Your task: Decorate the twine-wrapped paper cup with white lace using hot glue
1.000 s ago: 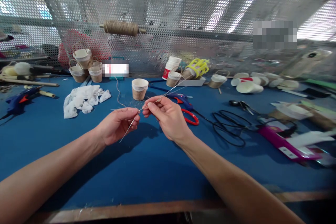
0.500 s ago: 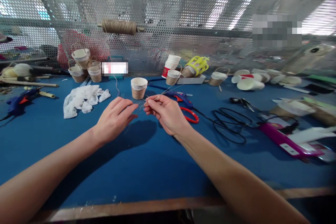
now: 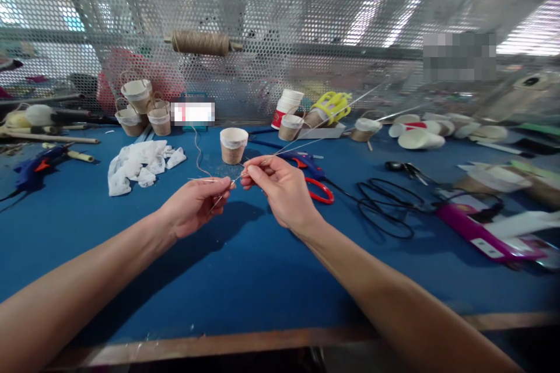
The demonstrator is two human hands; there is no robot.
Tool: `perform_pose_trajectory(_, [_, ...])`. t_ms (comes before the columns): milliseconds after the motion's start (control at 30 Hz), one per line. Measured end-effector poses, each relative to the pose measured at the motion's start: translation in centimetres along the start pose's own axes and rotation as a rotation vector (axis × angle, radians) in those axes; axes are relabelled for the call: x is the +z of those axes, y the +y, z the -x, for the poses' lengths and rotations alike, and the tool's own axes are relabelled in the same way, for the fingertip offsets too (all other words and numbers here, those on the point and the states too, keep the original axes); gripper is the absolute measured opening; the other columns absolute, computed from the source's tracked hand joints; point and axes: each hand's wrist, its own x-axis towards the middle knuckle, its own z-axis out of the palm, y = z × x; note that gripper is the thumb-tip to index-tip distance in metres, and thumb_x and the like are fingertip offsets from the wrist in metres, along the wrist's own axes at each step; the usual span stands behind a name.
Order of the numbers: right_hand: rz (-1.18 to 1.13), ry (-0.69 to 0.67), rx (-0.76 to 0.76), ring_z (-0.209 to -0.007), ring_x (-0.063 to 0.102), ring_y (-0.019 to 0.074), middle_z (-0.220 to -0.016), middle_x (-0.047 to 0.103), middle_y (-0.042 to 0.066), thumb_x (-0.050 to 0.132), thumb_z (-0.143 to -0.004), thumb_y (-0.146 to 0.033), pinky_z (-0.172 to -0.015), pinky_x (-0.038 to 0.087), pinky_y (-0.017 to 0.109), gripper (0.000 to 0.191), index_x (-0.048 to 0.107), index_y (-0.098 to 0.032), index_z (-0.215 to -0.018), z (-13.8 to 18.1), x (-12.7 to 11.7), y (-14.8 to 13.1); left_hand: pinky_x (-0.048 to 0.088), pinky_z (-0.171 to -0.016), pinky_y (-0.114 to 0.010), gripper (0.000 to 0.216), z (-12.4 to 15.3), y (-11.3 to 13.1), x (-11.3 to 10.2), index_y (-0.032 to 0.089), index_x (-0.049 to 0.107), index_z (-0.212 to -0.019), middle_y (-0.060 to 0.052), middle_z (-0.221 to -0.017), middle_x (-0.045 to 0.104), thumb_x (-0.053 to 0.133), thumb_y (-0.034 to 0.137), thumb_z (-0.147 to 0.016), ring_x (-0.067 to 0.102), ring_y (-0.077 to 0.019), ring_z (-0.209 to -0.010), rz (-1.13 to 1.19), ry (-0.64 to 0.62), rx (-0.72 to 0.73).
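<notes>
Above the blue table [image 3: 245,280] both my hands pinch thin metal wires [image 3: 306,137]. My left hand [image 3: 195,207] is closed, thumb and fingers pressed on the wires' near ends, one short end sticking out to the left. My right hand [image 3: 280,189] is closed too, pinching the same wires a little further along. The long wires run up and to the right past the cups. A twine-wrapped paper cup [image 3: 233,145] stands just beyond my hands. A strand of twine [image 3: 198,154] trails down to the table from the spool [image 3: 201,43] on the mesh wall.
Red-handled scissors [image 3: 319,189] and a blue glue gun [image 3: 304,162] lie right of my hands, with black cables [image 3: 385,210] beyond. White cloth [image 3: 140,164] lies at left, finished cup baskets [image 3: 140,106] behind it. Loose paper cups [image 3: 415,139] and a pink box [image 3: 481,236] are at right.
My left hand, flat over the wires half a second ago, has closed into a pinch on their ends again. The long wire ends have swung up to the right.
</notes>
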Motion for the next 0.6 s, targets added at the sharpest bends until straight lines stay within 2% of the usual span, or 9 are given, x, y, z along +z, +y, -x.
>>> perform_pose_trajectory(67, [-0.036, 0.002, 0.056, -0.058, 0.062, 0.0098, -0.066, 0.065, -0.002, 0.065, -0.074, -0.022, -0.062, 0.052, 0.028, 0.007, 0.062, -0.017, -0.077, -0.1, 0.1, 0.0, 0.032, -0.047, -0.018, 0.020, -0.1, -0.1, -0.1, 0.013, 0.060, -0.062, 0.004, -0.054, 0.049, 0.069, 0.031, -0.069, 0.040, -0.0047, -0.047, -0.085, 0.028, 0.095])
perform_pose_trajectory(133, [-0.086, -0.010, 0.162, -0.059, 0.062, 0.0102, -0.066, 0.065, -0.001, 0.067, -0.072, -0.024, -0.062, 0.052, 0.028, 0.011, 0.061, -0.016, -0.077, -0.1, 0.1, -0.1, 0.033, -0.049, -0.019, 0.017, -0.2, -0.4, -0.3, 0.014, 0.060, -0.065, 0.002, -0.057, 0.051, 0.063, 0.028, -0.074, 0.041, -0.0060, -0.049, -0.315, 0.098, 0.322])
perform_pose_trajectory(233, [-0.147, -0.048, 0.320, -0.059, 0.062, 0.0104, -0.064, 0.066, -0.001, 0.071, -0.068, -0.025, -0.060, 0.051, 0.027, 0.017, 0.057, -0.016, -0.075, -0.1, 0.1, -0.2, 0.039, -0.056, -0.023, 0.012, -0.4, -1.0, -0.9, 0.015, 0.062, -0.071, -0.001, -0.065, 0.057, 0.057, 0.022, -0.080, 0.049, -0.0100, -0.059, -0.843, 0.201, 0.855])
perform_pose_trajectory(300, [-0.160, -0.078, 0.390, -0.057, 0.061, 0.0093, -0.062, 0.066, -0.001, 0.072, -0.067, -0.024, -0.058, 0.049, 0.025, 0.019, 0.056, -0.016, -0.073, -0.2, 0.0, -0.3, 0.042, -0.061, -0.025, 0.012, -0.6, -1.2, -1.3, 0.016, 0.063, -0.074, -0.003, -0.069, 0.058, 0.054, 0.018, -0.083, 0.051, -0.0125, -0.065, -1.165, 0.219, 1.204])
perform_pose_trajectory(367, [-0.161, -0.119, 0.458, -0.055, 0.059, 0.0081, -0.060, 0.064, -0.001, 0.073, -0.066, -0.024, -0.056, 0.047, 0.023, 0.019, 0.058, -0.015, -0.070, -0.2, -0.1, -0.3, 0.043, -0.061, -0.026, 0.014, -0.8, -1.2, -1.8, 0.017, 0.062, -0.076, -0.004, -0.070, 0.059, 0.051, 0.015, -0.085, 0.050, -0.0134, -0.066, -1.404, 0.223, 1.464])
perform_pose_trajectory(467, [-0.155, -0.152, 0.526, -0.051, 0.056, 0.0064, -0.058, 0.062, -0.002, 0.073, -0.066, -0.027, -0.050, 0.043, 0.020, 0.020, 0.058, -0.014, -0.064, -0.3, -0.3, -0.2, 0.041, -0.057, -0.027, 0.014, -0.9, -0.8, -2.2, 0.016, 0.062, -0.081, -0.005, -0.071, 0.061, 0.049, 0.011, -0.085, 0.048, -0.0147, -0.064, -1.641, 0.226, 1.649])
perform_pose_trajectory(600, [-0.138, -0.156, 0.574, -0.047, 0.053, 0.0054, -0.055, 0.060, -0.003, 0.074, -0.066, -0.028, -0.046, 0.039, 0.019, 0.022, 0.056, -0.015, -0.062, -0.4, -0.4, -0.2, 0.036, -0.054, -0.030, 0.014, -0.7, -0.3, -2.2, 0.016, 0.061, -0.085, -0.005, -0.072, 0.064, 0.048, 0.011, -0.085, 0.048, -0.0167, -0.065, -1.779, 0.231, 1.722])
